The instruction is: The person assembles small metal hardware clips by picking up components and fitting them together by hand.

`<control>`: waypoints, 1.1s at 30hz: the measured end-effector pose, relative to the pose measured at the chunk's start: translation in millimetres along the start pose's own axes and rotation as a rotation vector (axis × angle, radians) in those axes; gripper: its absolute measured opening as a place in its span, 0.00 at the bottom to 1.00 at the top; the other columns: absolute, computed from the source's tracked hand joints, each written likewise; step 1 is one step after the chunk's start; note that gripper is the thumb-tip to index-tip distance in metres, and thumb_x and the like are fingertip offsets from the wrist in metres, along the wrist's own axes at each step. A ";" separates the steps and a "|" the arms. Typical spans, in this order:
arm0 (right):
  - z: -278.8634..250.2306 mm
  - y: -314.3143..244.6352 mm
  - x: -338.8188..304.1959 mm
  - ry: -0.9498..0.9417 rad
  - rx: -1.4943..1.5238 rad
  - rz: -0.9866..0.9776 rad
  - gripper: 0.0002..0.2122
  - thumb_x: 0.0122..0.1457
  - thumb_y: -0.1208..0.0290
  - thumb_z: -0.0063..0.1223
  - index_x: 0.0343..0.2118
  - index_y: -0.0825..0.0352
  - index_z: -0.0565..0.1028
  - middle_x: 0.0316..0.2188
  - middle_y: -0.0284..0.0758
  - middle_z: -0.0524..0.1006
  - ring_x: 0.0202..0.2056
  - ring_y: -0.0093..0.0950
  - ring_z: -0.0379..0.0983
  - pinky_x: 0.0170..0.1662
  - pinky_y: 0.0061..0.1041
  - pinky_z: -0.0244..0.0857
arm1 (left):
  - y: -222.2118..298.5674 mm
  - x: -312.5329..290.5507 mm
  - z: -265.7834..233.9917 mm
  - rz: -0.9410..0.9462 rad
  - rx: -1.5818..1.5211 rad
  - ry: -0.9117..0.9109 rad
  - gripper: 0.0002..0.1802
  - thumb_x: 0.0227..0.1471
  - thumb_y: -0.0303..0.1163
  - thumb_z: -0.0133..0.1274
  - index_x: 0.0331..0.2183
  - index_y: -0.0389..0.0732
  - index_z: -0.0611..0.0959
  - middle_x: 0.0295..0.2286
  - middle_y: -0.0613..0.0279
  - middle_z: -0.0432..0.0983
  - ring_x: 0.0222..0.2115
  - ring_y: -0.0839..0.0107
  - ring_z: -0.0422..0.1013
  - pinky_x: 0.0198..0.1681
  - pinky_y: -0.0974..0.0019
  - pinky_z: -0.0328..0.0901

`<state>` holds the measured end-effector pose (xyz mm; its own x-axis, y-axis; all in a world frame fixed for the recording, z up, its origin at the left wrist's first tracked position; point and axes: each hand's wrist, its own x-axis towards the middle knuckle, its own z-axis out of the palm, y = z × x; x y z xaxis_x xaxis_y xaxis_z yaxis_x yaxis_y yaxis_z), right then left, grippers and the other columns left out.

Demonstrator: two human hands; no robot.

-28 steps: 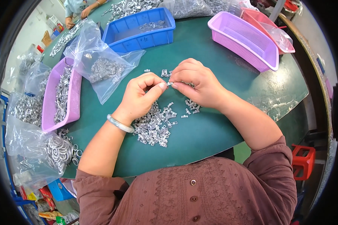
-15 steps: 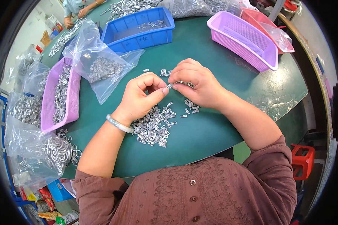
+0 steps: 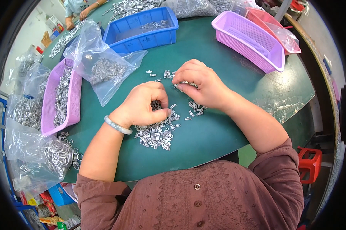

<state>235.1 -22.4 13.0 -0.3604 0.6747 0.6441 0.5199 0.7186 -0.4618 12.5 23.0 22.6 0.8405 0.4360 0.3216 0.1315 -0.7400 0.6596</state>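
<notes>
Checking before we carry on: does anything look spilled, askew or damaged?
Yes. Silver rings lie loose by a clear bag at lower left, as if spilled. The green table looks scuffed, with pale patches toward its right end. The small metal pieces look merely loosely piled.

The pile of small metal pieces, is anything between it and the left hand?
Nothing visible stands in the way: the left hand is over the upper part of the pile. The nearest clear bag lies off to the left.
</notes>
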 end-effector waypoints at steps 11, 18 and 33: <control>0.9 2.0 -0.2 -0.016 -0.013 0.036 0.04 0.49 0.78 0.58 0.29 0.66 0.78 0.30 0.34 0.77 0.37 0.37 0.71 0.44 0.35 0.64 | -32.7 0.9 5.4 -0.262 0.461 0.278 0.09 0.44 0.30 0.61 0.31 0.38 0.82 0.29 0.58 0.73 0.34 0.58 0.71 0.39 0.61 0.66; 3.5 3.7 -1.1 -0.045 -0.024 0.048 0.04 0.49 0.76 0.58 0.29 0.66 0.78 0.30 0.34 0.77 0.38 0.37 0.71 0.45 0.36 0.64 | -35.6 1.8 8.4 -0.243 0.398 0.322 0.07 0.44 0.31 0.61 0.26 0.38 0.82 0.26 0.59 0.73 0.30 0.61 0.71 0.35 0.61 0.66; 6.7 5.2 -1.2 -0.045 -0.047 0.067 0.04 0.49 0.75 0.58 0.29 0.66 0.78 0.29 0.35 0.77 0.37 0.37 0.71 0.44 0.36 0.64 | -20.7 7.3 16.1 -0.127 0.331 0.388 0.03 0.43 0.24 0.59 0.26 0.38 0.81 0.26 0.60 0.73 0.31 0.61 0.71 0.35 0.63 0.65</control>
<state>233.0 -18.4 5.7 -0.3574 0.7290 0.5838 0.5794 0.6633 -0.4736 24.4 33.2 0.3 0.5593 0.6437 0.5224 0.4309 -0.7641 0.4801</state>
